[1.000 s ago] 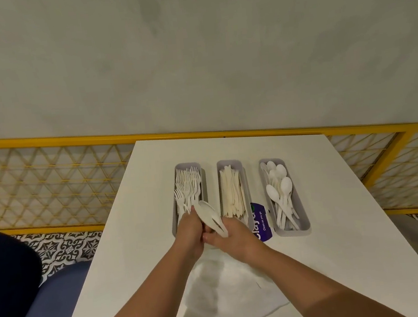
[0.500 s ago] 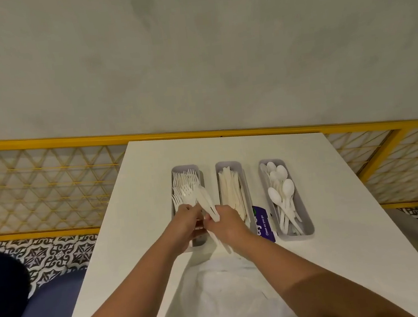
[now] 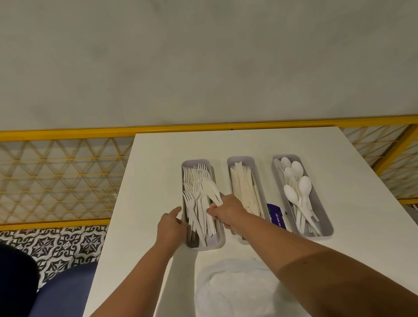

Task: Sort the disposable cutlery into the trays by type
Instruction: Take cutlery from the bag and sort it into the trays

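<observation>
Evidently the right grip (image 3: 231, 214) pinched a white plastic fork (image 3: 213, 190) above the fork tray (image 3: 210, 247) at centre frame. The left grip (image 3: 171, 226), fingers relaxed and empty, touched that tray's left wall. Released crooked, the fork could bridge the rim and slide onto the bench (image 3: 152, 177).

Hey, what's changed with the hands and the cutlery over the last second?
The left hand let go of the white cutlery piece and moved to the left side of the fork tray, fingers straight. The right hand alone now grips the piece and has carried it forward over the forks. The knife tray and spoon tray stayed put.
</observation>
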`<state>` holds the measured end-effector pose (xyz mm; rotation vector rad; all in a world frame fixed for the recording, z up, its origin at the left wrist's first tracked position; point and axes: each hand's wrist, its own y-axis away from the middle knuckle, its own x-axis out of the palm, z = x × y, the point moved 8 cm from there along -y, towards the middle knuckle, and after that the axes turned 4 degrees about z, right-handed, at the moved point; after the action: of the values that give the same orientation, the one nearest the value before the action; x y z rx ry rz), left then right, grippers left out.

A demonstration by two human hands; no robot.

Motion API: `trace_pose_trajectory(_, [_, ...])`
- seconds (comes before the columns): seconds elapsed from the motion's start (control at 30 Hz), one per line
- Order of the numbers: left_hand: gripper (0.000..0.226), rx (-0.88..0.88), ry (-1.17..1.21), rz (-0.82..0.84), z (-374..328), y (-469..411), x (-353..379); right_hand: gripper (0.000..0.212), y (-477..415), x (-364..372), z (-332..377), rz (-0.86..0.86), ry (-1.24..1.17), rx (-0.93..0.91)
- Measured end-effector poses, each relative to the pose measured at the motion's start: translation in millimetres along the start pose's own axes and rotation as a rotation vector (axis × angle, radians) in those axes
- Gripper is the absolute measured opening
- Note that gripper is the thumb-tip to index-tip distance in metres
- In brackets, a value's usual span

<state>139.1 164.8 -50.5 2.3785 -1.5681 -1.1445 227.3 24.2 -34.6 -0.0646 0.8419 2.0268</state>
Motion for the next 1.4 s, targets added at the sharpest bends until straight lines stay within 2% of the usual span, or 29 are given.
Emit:
trace_pose_trajectory(0.1, [0.046,0.017,0.012,-0.007,-0.7,-0.3,-0.7,0.027,-3.3,-0.2,4.1,-0.037,0.019,-0.032])
trace_pose_trajectory(0.27, [0.048,0.032,0.001,-0.014,-1.2,-3.0,-0.2,0.046,-5.3,4.6,3.4,-0.037,-0.028,-0.044])
trace_pose_trajectory(0.47, [0.049,0.030,-0.059,-0.133,-7.6,1.5,-3.1,0.022,1.6,0.1,0.2,0.083,-0.323,0.039])
trace_pose_trajectory(0.57, [0.043,0.134,-0.074,-0.212,-29.4,8.1,-3.4,0.019,4.9,-12.4,-0.1,0.067,-0.382,0.041])
trace_pose_trajectory(0.63, [0.037,0.203,-0.063,-0.200,-47.7,14.0,3.6,0.018,5.8,-25.7,-2.8,0.037,-0.403,0.054])
trace_pose_trajectory(0.8, [0.028,0.356,-0.077,-0.053,-84.0,24.3,40.7,0.022,0.9,-76.5,-19.0,-0.153,-0.242,0.048])
trace_pose_trajectory(0.9, [0.032,0.393,-0.144,0.030,-92.1,24.7,64.8,0.021,-8.1,-99.2,-29.5,-0.242,-0.143,0.052])
trace_pose_trajectory(1.0, [0.039,0.366,-0.219,0.084,-93.8,22.1,82.3,0.016,-14.3,-111.6,-32.5,-0.250,0.017,0.068])
trace_pose_trajectory(1.07, [0.042,0.330,-0.254,0.102,-93.1,18.9,89.4,0.025,-18.8,-113.4,-35.0,-0.240,0.084,0.077])
trace_pose_trajectory(1.2, [0.046,0.309,-0.311,0.132,-92.2,13.7,97.3,0.014,-24.9,-109.3,-32.8,-0.220,0.175,0.075])
trace_pose_trajectory(1.3, [0.046,0.300,-0.322,0.151,-91.3,11.7,98.4,0.032,-30.4,-110.8,-33.0,-0.230,0.197,0.078])
trace_pose_trajectory(1.4, [0.046,0.294,-0.299,0.164,-93.6,12.1,97.8,0.034,-32.5,-111.4,-31.8,-0.223,0.182,0.058])
